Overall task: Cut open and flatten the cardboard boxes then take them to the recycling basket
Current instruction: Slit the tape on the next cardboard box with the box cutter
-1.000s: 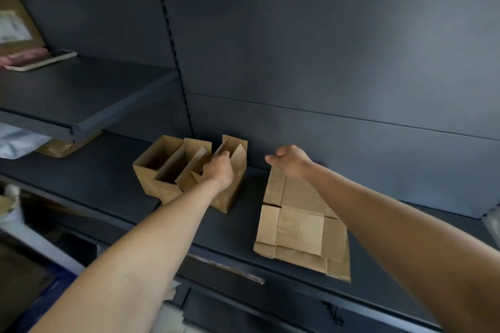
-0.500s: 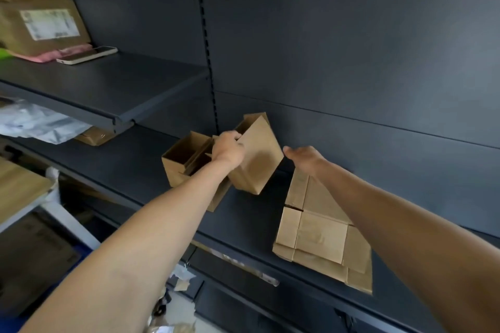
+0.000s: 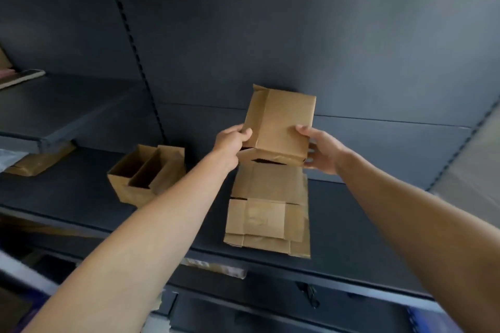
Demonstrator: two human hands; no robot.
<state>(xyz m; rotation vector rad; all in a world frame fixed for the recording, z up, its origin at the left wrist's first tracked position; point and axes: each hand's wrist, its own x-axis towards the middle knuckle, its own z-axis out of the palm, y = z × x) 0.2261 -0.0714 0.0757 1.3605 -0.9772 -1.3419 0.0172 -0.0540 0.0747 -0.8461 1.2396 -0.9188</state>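
A small brown cardboard box (image 3: 280, 123) is held in the air above the dark shelf (image 3: 67, 192), tilted with its bottom toward me. My left hand (image 3: 232, 138) grips its left edge and my right hand (image 3: 320, 150) grips its right edge. Directly below it a flattened cardboard box (image 3: 267, 211) lies flat on the shelf near the front edge. To the left an open cardboard box (image 3: 146, 173) stands upright on the shelf with its flaps up.
An upper shelf (image 3: 62, 113) juts out at the left, with a phone-like flat object (image 3: 21, 78) on it. A brown parcel (image 3: 38, 163) lies under that shelf. The dark back panel (image 3: 297, 35) rises behind. A grey slanted surface (image 3: 470, 170) is at the right.
My left hand has lifted the small box away from the open box and carried it right, over the flattened one. My right hand has come up and taken hold of its right edge.
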